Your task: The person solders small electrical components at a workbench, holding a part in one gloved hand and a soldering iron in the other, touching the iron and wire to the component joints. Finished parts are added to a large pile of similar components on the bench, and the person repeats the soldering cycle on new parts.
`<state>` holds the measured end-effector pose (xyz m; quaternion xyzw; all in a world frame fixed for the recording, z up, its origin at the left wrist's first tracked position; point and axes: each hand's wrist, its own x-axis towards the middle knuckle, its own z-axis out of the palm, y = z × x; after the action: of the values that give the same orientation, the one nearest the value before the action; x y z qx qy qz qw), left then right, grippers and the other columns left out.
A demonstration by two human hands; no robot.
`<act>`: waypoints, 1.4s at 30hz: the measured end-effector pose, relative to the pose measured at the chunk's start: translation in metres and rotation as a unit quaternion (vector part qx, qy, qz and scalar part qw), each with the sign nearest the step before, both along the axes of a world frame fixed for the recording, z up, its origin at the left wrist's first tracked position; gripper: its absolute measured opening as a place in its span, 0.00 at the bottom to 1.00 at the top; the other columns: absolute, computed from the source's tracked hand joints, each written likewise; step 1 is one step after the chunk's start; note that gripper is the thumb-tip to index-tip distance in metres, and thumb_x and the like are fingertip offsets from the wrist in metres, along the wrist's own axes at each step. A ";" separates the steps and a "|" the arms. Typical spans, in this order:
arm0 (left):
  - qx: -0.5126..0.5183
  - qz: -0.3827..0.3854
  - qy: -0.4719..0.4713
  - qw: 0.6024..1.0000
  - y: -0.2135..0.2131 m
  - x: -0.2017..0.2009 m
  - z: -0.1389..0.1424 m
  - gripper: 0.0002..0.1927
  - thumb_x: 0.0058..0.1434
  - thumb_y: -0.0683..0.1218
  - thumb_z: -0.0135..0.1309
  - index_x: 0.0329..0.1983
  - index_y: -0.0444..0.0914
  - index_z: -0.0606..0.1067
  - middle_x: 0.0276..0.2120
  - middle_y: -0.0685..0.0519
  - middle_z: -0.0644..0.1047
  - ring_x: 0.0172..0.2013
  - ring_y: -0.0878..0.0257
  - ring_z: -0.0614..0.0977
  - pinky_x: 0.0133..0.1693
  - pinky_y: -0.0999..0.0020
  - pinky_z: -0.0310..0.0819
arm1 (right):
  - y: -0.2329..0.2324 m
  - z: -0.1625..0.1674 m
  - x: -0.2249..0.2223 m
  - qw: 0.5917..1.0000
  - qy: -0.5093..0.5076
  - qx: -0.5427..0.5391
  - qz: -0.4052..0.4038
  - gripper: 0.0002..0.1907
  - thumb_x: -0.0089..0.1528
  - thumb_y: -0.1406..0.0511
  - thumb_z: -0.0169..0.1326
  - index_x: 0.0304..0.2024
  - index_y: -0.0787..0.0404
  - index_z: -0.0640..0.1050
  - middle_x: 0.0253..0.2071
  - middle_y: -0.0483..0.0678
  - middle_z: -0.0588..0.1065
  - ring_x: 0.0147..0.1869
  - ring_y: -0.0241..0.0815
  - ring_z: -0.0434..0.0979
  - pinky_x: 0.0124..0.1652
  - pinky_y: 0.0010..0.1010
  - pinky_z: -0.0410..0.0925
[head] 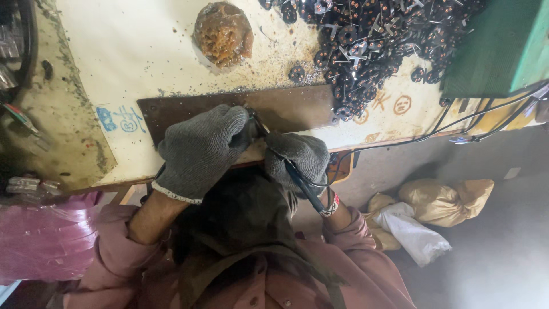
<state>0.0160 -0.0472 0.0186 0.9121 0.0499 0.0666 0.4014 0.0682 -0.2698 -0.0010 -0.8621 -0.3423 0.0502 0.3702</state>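
Right grip (pixel 297 160) closed around soldering iron (pixel 303 186); left grip (pixel 203 149) clenched beside it, contents hidden

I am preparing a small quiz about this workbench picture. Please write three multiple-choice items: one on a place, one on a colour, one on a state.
1. Where does the pile of small dark metal parts lie?
A. on the floor
B. at the far side of the table
C. in the pink bag

2. What colour are the gloves?
A. grey
B. yellow
C. white

3. How does the right hand hold the thin dark tool?
A. flat and open above it
B. fingers closed around it
C. away from it

Key: 1 B, the pile lies beyond the brown metal plate. 2 A, both knit gloves, the left hand too, are grey. 3 B, the fingers wrap the tool.
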 end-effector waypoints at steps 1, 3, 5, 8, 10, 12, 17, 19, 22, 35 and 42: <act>-0.003 -0.001 0.002 1.000 0.000 0.000 0.000 0.06 0.66 0.48 0.60 0.39 0.41 0.76 0.31 0.49 0.77 0.31 0.51 0.81 0.32 0.57 0.75 | 0.000 0.000 -0.001 1.000 -0.016 0.009 -0.007 0.08 0.57 0.68 0.63 0.40 0.57 0.82 0.34 0.51 0.80 0.37 0.52 0.83 0.39 0.39 0.75; -0.007 -0.005 0.003 1.000 0.000 -0.001 0.000 0.06 0.66 0.47 0.60 0.39 0.41 0.77 0.32 0.49 0.78 0.31 0.51 0.82 0.32 0.57 0.75 | 0.000 0.000 0.000 1.000 -0.012 0.018 0.015 0.08 0.58 0.68 0.63 0.40 0.58 0.81 0.36 0.51 0.80 0.39 0.52 0.84 0.41 0.39 0.76; -0.007 -0.012 0.000 1.000 0.000 -0.001 -0.002 0.07 0.66 0.47 0.60 0.41 0.40 0.77 0.33 0.48 0.78 0.31 0.51 0.82 0.32 0.57 0.75 | 0.000 0.004 0.004 0.998 0.003 0.046 0.042 0.09 0.59 0.68 0.64 0.41 0.59 0.80 0.38 0.51 0.81 0.41 0.52 0.85 0.42 0.38 0.76; 0.006 0.001 -0.058 0.998 0.001 -0.002 -0.004 0.10 0.68 0.48 0.58 0.48 0.39 0.76 0.40 0.46 0.79 0.39 0.50 0.84 0.39 0.58 0.78 | 0.004 0.012 0.011 0.994 0.027 0.082 0.066 0.08 0.61 0.69 0.63 0.42 0.60 0.79 0.38 0.51 0.81 0.41 0.52 0.85 0.42 0.37 0.76; 0.001 -0.002 -0.033 0.999 0.001 -0.001 -0.005 0.10 0.67 0.48 0.59 0.46 0.39 0.77 0.37 0.47 0.79 0.35 0.51 0.83 0.35 0.58 0.78 | 0.008 0.018 0.014 0.996 0.037 0.064 0.050 0.06 0.60 0.69 0.62 0.40 0.58 0.79 0.37 0.50 0.81 0.41 0.51 0.85 0.42 0.38 0.76; 0.005 -0.006 -0.006 1.000 0.001 0.000 -0.006 0.08 0.65 0.48 0.60 0.43 0.40 0.77 0.34 0.47 0.78 0.32 0.51 0.82 0.32 0.58 0.77 | 0.010 0.023 0.016 0.997 0.029 0.030 0.063 0.08 0.60 0.67 0.62 0.40 0.61 0.80 0.35 0.51 0.79 0.38 0.53 0.83 0.39 0.39 0.74; 0.004 -0.011 0.010 1.000 0.001 0.001 0.001 0.05 0.64 0.46 0.59 0.39 0.41 0.76 0.31 0.49 0.77 0.30 0.51 0.81 0.31 0.57 0.75 | 0.013 0.043 0.013 0.985 0.131 0.086 -0.079 0.08 0.61 0.66 0.56 0.41 0.63 0.77 0.34 0.52 0.76 0.35 0.50 0.76 0.38 0.35 0.71; -0.007 -0.010 0.019 1.000 0.004 -0.002 0.007 0.04 0.65 0.45 0.59 0.38 0.41 0.76 0.31 0.49 0.77 0.31 0.51 0.82 0.32 0.57 0.76 | 0.018 0.056 0.009 0.974 0.126 0.121 -0.143 0.09 0.61 0.67 0.57 0.42 0.63 0.76 0.36 0.53 0.76 0.37 0.50 0.77 0.39 0.35 0.71; 0.000 0.005 0.044 0.999 0.010 -0.010 0.017 0.04 0.61 0.44 0.59 0.38 0.41 0.77 0.31 0.49 0.78 0.31 0.51 0.82 0.31 0.57 0.75 | 0.032 0.079 0.005 0.963 -0.001 0.190 -0.192 0.10 0.61 0.67 0.58 0.44 0.64 0.75 0.40 0.54 0.75 0.41 0.50 0.78 0.41 0.35 0.72; -0.025 0.005 0.024 0.999 0.003 -0.010 0.015 0.06 0.61 0.44 0.60 0.33 0.41 0.74 0.29 0.48 0.78 0.30 0.50 0.81 0.31 0.56 0.74 | 0.039 0.050 0.000 0.988 0.013 0.096 -0.117 0.18 0.63 0.70 0.64 0.53 0.65 0.73 0.58 0.60 0.73 0.56 0.48 0.81 0.49 0.34 0.76; -0.029 -0.006 0.046 0.998 0.003 -0.009 0.011 0.09 0.59 0.47 0.61 0.35 0.40 0.72 0.27 0.47 0.77 0.28 0.47 0.81 0.30 0.53 0.74 | 0.059 0.024 -0.002 0.987 0.114 0.101 -0.056 0.21 0.67 0.76 0.63 0.60 0.60 0.74 0.64 0.58 0.74 0.65 0.44 0.80 0.59 0.32 0.76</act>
<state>0.0069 -0.0440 0.0297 0.9024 0.0650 0.0203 0.4254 0.0659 -0.2108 0.0227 -0.8269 -0.2524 0.0927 0.4940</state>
